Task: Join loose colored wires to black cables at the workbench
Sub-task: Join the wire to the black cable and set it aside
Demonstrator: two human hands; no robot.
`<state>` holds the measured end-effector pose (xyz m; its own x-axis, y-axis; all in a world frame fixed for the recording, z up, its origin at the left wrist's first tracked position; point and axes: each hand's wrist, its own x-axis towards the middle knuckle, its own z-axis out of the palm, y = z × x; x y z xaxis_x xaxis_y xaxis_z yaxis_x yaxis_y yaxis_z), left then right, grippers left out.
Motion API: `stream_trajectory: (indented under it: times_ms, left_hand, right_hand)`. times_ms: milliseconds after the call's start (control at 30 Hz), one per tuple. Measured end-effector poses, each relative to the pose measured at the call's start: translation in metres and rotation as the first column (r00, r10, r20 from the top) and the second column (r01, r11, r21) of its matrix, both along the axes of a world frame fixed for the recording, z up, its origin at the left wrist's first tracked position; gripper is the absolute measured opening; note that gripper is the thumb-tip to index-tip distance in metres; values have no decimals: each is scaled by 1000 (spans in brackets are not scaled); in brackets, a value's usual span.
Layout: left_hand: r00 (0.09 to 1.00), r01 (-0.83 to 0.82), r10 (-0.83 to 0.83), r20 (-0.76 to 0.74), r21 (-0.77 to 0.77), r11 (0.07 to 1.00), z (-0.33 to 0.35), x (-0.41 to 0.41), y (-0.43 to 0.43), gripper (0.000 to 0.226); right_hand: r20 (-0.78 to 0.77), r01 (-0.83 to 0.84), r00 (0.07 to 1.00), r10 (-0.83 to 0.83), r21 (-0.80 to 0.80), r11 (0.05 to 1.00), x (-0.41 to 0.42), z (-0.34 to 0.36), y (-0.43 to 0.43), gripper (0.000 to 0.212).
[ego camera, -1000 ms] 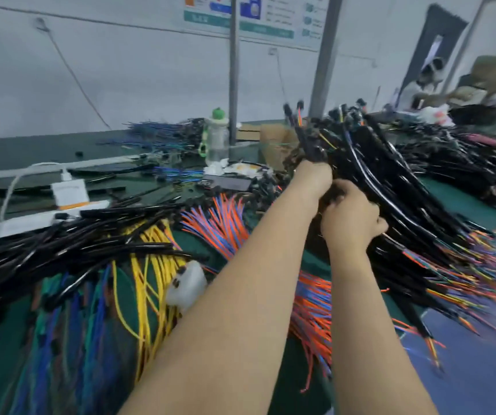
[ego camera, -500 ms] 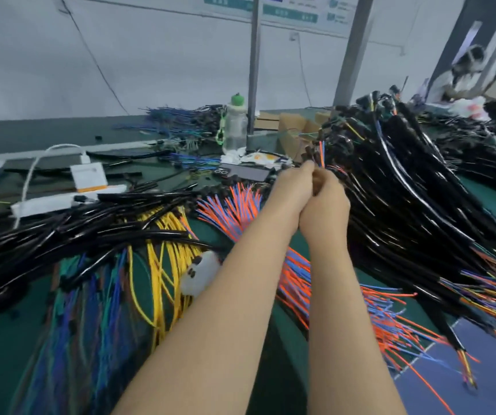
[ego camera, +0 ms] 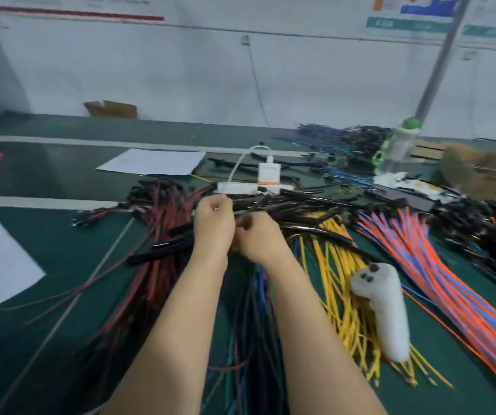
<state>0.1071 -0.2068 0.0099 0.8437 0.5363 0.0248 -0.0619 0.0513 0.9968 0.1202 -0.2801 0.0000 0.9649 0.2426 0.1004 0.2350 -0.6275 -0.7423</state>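
A thin black cable (ego camera: 252,206) sits at the centre of the frame, its long axis running from the hands up and to the right, low over the heap. The left hand (ego camera: 214,226) and the right hand (ego camera: 260,239) meet knuckle to knuckle, and both have curled fingers closed on this cable. Blur hides the exact grip.

Just behind them the pile of black cables (ego camera: 309,202) lies mostly left to right. A sheaf of red-and-black leads (ego camera: 157,223) fans toward the lower left. Dark blue wires (ego camera: 255,324) run under the forearms toward the bottom edge. To the right the yellow wires (ego camera: 339,283) point down-frame, and the orange and blue wires (ego camera: 438,265) slant to the lower right. A white handheld controller (ego camera: 383,313) rests on the yellow ones.

All of this lies on a dark green bench mat (ego camera: 61,244). On the mat there is also a white power strip (ego camera: 237,188) with a white-and-orange charger (ego camera: 268,174), and paper sheets (ego camera: 154,161) at upper left. At the right is a clear bottle with a green cap (ego camera: 399,145). Behind is a pale wall (ego camera: 181,70), with a cardboard box (ego camera: 110,109) at its foot. A grey post (ego camera: 438,61) and posters (ego camera: 414,13) are at upper right.
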Motion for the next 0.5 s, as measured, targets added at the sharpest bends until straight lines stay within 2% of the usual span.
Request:
stream_trajectory:
  times_ms: [67, 133, 200, 267, 333, 400, 500]
  left_hand:
    - [997, -67, 67, -24, -13, 998, -11, -5, 33, 14]
    - [990, -132, 132, -38, 7, 991, -17, -7, 60, 12]
    - [978, -200, 203, -43, 67, 977, -21, -7, 86, 11]
    - [964, -235, 254, -81, 191, 953, -26, -6, 113, 14]
    - [937, -168, 278, -211, 424, 890, -34, -1, 137, 21]
    - [878, 4, 292, -380, 616, 788, -43, 3, 152, 29]
    - [816, 173, 271, -510, 664, 727, -51, 9, 149, 29]
  right_hand:
    - [-107, -38, 994, 27, -105, 994, 5, -14, 25, 24]
    - [-137, -10, 990, -13, -163, 987, 11, -23, 42, 25]
    - [-133, 36, 989, -58, -164, 986, 18, -27, 51, 24]
    - [-139, 61, 987, -80, -137, 989, 24, -28, 57, 22]
    - [-141, 80, 985, -97, -125, 989, 29, -29, 58, 21]
    - [-130, 109, 984, -124, -115, 987, 33, -29, 57, 20]
    - [-112, 163, 979, -169, -59, 985, 37, -29, 54, 21]
